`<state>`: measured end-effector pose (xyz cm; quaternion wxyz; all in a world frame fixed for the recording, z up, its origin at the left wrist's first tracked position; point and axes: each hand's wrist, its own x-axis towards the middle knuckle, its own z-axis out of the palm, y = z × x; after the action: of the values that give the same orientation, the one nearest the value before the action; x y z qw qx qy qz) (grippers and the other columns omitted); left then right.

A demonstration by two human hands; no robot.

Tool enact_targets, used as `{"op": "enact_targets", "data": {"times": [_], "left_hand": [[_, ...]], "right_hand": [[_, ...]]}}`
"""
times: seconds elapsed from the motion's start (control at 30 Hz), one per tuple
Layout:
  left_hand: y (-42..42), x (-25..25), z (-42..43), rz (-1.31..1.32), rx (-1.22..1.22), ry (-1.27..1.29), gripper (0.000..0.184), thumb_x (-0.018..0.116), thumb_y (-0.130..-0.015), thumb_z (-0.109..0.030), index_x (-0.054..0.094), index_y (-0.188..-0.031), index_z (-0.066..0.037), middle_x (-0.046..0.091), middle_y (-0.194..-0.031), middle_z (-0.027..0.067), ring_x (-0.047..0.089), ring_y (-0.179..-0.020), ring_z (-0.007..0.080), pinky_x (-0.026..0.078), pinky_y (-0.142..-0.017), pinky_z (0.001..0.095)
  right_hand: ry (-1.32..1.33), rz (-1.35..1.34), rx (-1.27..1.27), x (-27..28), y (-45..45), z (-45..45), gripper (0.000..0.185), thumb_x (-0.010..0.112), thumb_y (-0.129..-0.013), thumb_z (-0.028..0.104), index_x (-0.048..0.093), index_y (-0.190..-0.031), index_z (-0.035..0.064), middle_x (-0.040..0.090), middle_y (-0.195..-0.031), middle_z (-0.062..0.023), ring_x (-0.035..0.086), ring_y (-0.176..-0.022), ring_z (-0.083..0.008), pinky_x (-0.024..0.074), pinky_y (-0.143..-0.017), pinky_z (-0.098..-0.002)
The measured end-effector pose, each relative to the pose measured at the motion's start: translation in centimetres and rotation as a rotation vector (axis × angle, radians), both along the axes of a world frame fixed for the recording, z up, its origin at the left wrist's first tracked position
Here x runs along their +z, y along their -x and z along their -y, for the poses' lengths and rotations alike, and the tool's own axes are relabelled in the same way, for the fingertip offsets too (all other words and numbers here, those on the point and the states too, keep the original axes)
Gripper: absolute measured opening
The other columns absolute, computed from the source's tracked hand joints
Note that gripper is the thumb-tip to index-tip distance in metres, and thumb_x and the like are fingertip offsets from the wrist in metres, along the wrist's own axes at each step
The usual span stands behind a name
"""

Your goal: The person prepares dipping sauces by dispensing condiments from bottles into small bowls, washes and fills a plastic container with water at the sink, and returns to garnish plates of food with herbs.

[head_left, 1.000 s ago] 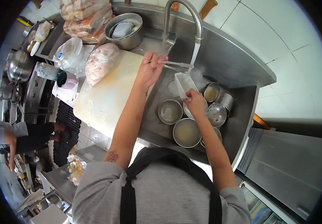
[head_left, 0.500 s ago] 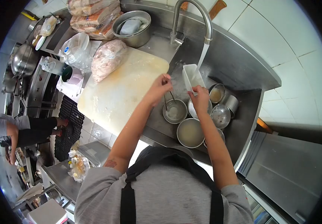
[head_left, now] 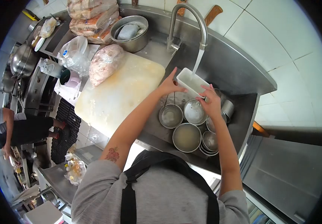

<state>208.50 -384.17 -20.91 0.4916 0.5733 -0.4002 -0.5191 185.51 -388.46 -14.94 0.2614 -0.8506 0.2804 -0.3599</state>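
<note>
A white rectangular plastic container (head_left: 194, 86) is held slightly tilted under the tap stream, its open top facing up. My right hand (head_left: 210, 98) grips its near right end, thumb and fingers on the rim. My left hand (head_left: 171, 84) is at its left side, thumb against the near wall and index finger by the far left corner; its other fingers are partly hidden. Below my left hand, a small metal pan (head_left: 170, 116) with a thin handle rests in the sink (head_left: 151, 125). Water runs from the curved tap (head_left: 203, 30) into the container.
Several metal bowls stand in the sink, among them one with cloudy water (head_left: 187, 138). A white cutting board (head_left: 123, 89) lies to the left, with a bag of pale meat (head_left: 106, 64) on it. A metal pot (head_left: 131, 33) stands behind. Another person (head_left: 13, 127) works at far left.
The container has been raised and turned flatter under the stream. My left hand has let go of the thin pan handle and moved to the container's left side.
</note>
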Motion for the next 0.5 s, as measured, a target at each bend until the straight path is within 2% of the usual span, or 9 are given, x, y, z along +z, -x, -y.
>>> {"op": "enact_targets", "data": {"times": [0.1,0.2,0.3,0.37,0.4,0.5], "left_hand": [[-1.1,3.3,0.8,-0.146,-0.320,-0.137,0.093,0.088,-0.058,-0.017,0.039,-0.137,-0.010,0.061,-0.097,0.0042,0.056,-0.081,0.0128,0.048,-0.064,0.0266],[-0.3,5.9,0.0,-0.030,-0.253,-0.148,0.085,0.087,-0.060,-0.016,0.044,-0.133,-0.012,0.063,-0.100,0.0045,0.060,-0.084,0.0127,0.048,-0.059,0.0255],[0.2,3.8,0.2,0.069,-0.225,0.091,0.082,0.086,-0.061,-0.016,0.043,-0.131,-0.012,0.064,-0.101,0.0048,0.061,-0.087,0.0117,0.046,-0.055,0.0250],[0.2,3.3,0.1,-0.030,-0.180,0.037,0.082,0.088,-0.059,-0.017,0.043,-0.127,-0.012,0.063,-0.089,0.0028,0.059,-0.074,0.0102,0.044,-0.051,0.0238],[0.3,3.5,-0.1,-0.080,-0.159,0.009,0.082,0.089,-0.058,-0.018,0.043,-0.125,-0.011,0.063,-0.084,0.0018,0.058,-0.068,0.0094,0.044,-0.049,0.0233],[0.9,3.9,-0.3,-0.086,-0.103,-0.022,0.082,0.088,-0.058,-0.016,0.042,-0.126,-0.011,0.062,-0.083,0.0027,0.056,-0.066,0.0090,0.042,-0.047,0.0234]], "right_hand": [[-0.002,-0.027,0.039,1.2,0.9,0.9,0.020,0.077,-0.064,0.002,0.061,-0.077,0.0036,0.066,-0.092,-0.0127,0.060,-0.106,-0.0294,0.0346,-0.107,-0.0479],[0.009,-0.103,0.090,1.5,1.8,1.8,0.021,0.076,-0.063,0.000,0.060,-0.075,0.0050,0.062,-0.104,-0.0120,0.055,-0.113,-0.0320,0.0370,-0.104,-0.0471],[0.063,-0.181,0.073,2.1,1.5,2.4,0.023,0.076,-0.061,-0.001,0.058,-0.075,0.0067,0.054,-0.119,-0.0119,0.047,-0.119,-0.0351,0.0386,-0.099,-0.0466],[0.192,-0.240,0.036,3.0,0.8,2.6,0.027,0.076,-0.060,0.001,0.058,-0.079,0.0080,0.048,-0.126,-0.0116,0.043,-0.120,-0.0367,0.0391,-0.097,-0.0463],[0.131,-0.223,0.064,2.5,0.6,2.9,0.031,0.077,-0.060,0.003,0.057,-0.082,0.0090,0.047,-0.127,-0.0120,0.043,-0.119,-0.0370,0.0391,-0.097,-0.0461],[-0.024,-0.215,0.124,1.3,-0.3,4.1,0.043,0.078,-0.058,0.007,0.055,-0.094,0.0117,0.047,-0.126,-0.0128,0.044,-0.116,-0.0373,0.0391,-0.096,-0.0452]]}}
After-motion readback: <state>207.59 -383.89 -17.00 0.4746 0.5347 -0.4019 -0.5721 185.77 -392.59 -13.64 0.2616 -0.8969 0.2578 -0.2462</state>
